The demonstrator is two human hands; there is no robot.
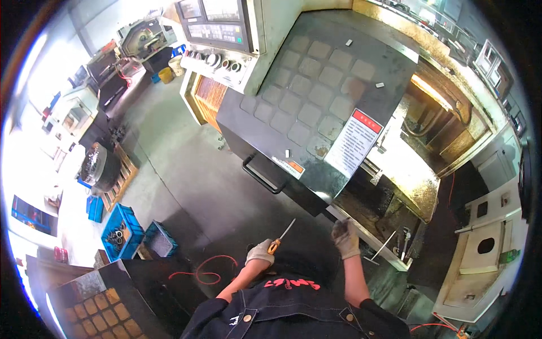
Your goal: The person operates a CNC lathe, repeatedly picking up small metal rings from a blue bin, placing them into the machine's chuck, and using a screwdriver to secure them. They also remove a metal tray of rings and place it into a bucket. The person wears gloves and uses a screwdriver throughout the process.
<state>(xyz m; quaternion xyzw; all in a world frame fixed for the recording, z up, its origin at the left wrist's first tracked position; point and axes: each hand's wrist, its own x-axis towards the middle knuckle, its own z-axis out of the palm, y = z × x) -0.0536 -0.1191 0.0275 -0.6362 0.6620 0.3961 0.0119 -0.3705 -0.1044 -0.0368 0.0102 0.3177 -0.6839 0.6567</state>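
My left hand (259,252), in a pale work glove, is closed around the orange handle of a screwdriver (274,246). Its metal shaft points up and to the right, away from my body. My right hand (346,239) wears a glove with darkened fingers. It is at the front ledge (370,240) of the machine, just below the lower corner of the dark sliding door (265,135). Those fingers look bent, but their tips blend into the dark background, and I cannot tell whether they grip the ledge. A black door handle (263,176) sits ahead of my left hand.
Right of the door, the lit machine interior (403,169) has a metal slope. Tools (402,242) lie near the ledge. A control panel (217,34) stands at the far left of the door. Blue crates (121,231) with parts and a red hose (209,272) are to my left.
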